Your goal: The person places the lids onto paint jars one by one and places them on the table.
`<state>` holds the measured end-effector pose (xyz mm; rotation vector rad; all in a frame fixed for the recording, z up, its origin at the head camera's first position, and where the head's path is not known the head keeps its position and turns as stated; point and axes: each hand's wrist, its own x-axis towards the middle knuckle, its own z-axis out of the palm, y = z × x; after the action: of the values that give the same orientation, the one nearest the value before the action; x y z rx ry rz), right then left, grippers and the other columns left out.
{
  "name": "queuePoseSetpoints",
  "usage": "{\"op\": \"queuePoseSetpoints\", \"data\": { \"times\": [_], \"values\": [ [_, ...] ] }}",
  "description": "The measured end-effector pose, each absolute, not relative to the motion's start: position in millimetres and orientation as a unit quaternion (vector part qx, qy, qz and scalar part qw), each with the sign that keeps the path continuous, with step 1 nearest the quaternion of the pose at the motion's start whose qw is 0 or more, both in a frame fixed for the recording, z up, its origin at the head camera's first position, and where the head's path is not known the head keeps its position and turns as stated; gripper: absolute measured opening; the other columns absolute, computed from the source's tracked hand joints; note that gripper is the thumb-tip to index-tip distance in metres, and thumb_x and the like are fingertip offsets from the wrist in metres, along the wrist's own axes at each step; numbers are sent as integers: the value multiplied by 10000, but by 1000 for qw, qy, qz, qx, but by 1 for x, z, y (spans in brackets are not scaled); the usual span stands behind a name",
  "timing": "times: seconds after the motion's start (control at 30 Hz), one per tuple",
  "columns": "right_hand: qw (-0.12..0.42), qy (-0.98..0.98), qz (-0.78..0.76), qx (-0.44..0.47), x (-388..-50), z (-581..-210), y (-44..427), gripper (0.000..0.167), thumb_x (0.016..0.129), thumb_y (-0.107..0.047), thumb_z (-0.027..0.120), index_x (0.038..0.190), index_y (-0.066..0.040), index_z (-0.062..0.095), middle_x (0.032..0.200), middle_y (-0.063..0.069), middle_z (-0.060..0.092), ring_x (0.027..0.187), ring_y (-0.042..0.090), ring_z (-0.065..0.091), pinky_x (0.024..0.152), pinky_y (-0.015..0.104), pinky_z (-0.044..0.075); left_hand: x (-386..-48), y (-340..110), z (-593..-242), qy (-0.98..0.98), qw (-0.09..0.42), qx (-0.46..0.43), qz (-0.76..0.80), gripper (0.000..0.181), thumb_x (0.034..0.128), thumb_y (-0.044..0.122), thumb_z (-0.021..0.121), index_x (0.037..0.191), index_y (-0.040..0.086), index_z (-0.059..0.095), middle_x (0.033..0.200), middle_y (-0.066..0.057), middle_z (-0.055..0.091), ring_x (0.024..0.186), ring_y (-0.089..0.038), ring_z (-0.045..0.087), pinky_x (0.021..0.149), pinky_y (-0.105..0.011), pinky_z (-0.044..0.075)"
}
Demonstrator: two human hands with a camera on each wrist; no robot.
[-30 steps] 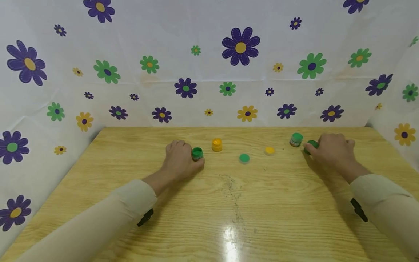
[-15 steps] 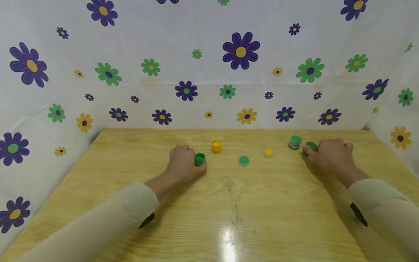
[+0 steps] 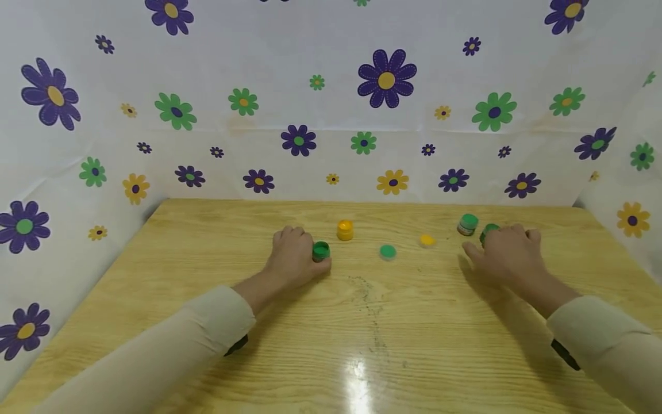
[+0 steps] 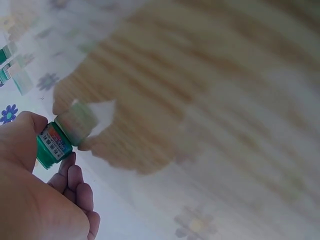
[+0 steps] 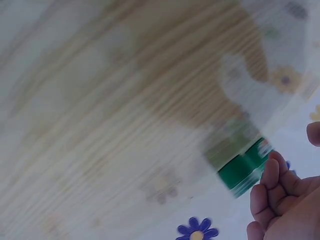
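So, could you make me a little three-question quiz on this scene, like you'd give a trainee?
1. Which hand grips the open, round green paint jar: A) left, B) right, C) neither?
2. True or false: the small, round yellow paint jar stands nearer the right hand than the left.
3. How many loose, round lids lie on the wood-grain table between the hands?

Key:
1. A, the left hand.
2. False; the yellow paint jar is nearer the left.
3. Two: a green lid and a yellow lid.
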<state>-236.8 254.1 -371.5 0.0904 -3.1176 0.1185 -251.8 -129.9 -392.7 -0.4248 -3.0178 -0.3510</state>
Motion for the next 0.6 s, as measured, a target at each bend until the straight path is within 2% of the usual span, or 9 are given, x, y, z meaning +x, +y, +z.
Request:
{"op": "queuePoseSetpoints", "data": {
  "times": [0.13,0.23,0.37,0.6],
  "values": [
    [22,-996,60,54,-234,-372,229,494,973,-473,476,660,-121,628,834,105,654,949,411,559,853,600,313,-249,-130,-395,-983,39,-141,-113,412,849,422,671,648,107,499,812,-56,513,878,-269,451,927,-461,360],
    [28,-994,74,74,-233,-372,206,457,962,-446,507,791,-71,704,936,122,699,999,401,569,896,623,314,-248,-130,-395,-983,39,-142,-112,426,845,428,672,626,116,480,799,-52,511,870,-266,452,931,-471,365],
    [24,-990,93,99,-232,-374,176,428,952,-409,546,935,-18,719,1034,135,698,1005,352,552,956,623,300,-248,-132,-396,-983,36,-139,-115,425,840,418,677,615,123,469,786,-51,508,859,-263,449,917,-463,360],
    [21,-988,95,121,-239,-380,142,432,921,-453,593,967,-44,727,1040,105,698,1021,325,533,939,563,334,-252,-132,-395,-983,33,-132,-120,419,835,421,678,628,113,483,806,-58,514,863,-259,441,889,-429,344]
  ]
}}
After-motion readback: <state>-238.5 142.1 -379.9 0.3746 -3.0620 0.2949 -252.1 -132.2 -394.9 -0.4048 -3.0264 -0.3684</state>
